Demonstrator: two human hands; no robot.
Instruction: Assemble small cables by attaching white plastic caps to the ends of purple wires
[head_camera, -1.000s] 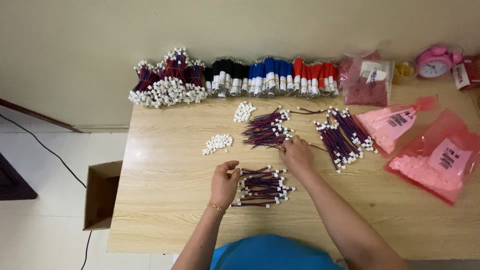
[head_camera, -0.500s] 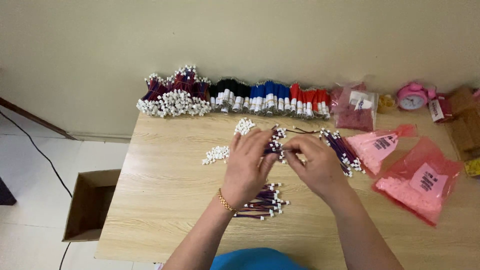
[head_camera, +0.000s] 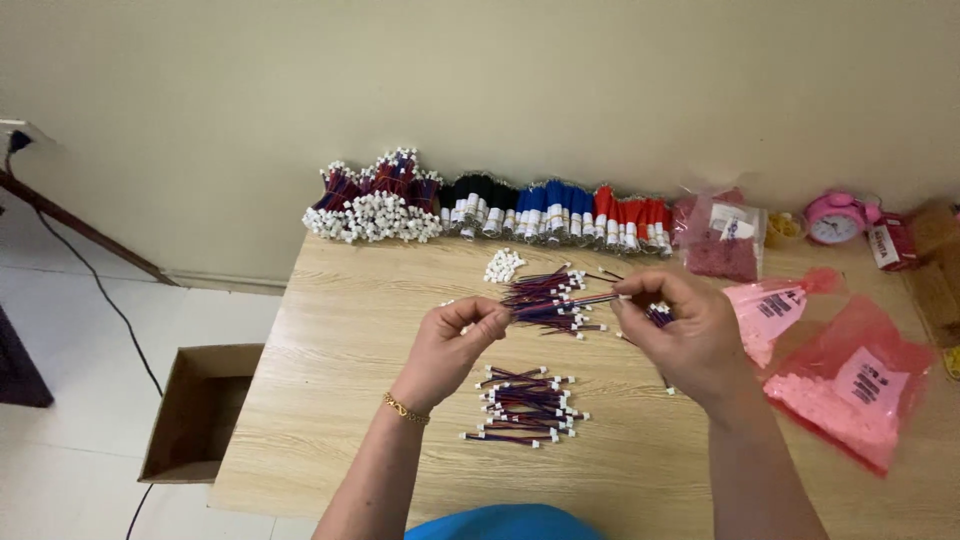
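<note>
Both hands are raised above the bench (head_camera: 330, 330), holding one short wire (head_camera: 565, 303) between them. The left hand (head_camera: 455, 345) has its grip closed, thumb and forefinger pinched on the wire's left end. The right hand (head_camera: 685, 330) is likewise closed, fingertips pinched on the right end. The wire is stretched out between the two, its long axis running left to right across the view and rising a little toward the right hand, roughly parallel with the bench's back edge. It is purple and blue in colour; whether it is a single strand or a few held together cannot be told.

Just behind the wire, on the bench, lies a loose heap of wires (head_camera: 545, 292) with white plugs, fanned out in several directions. Nearer the person, below the hands, sits a tidier stack of wires (head_camera: 525, 405), all lying left to right. A small pile of white plugs (head_camera: 503, 266) rests near the back. Along the wall runs a row of bundled wires (head_camera: 480, 205) in purple, black, blue and red. To the right lie pink bags (head_camera: 850, 385) and a pink clock (head_camera: 833, 217). A cardboard box (head_camera: 200, 410) stands on the floor at the left
</note>
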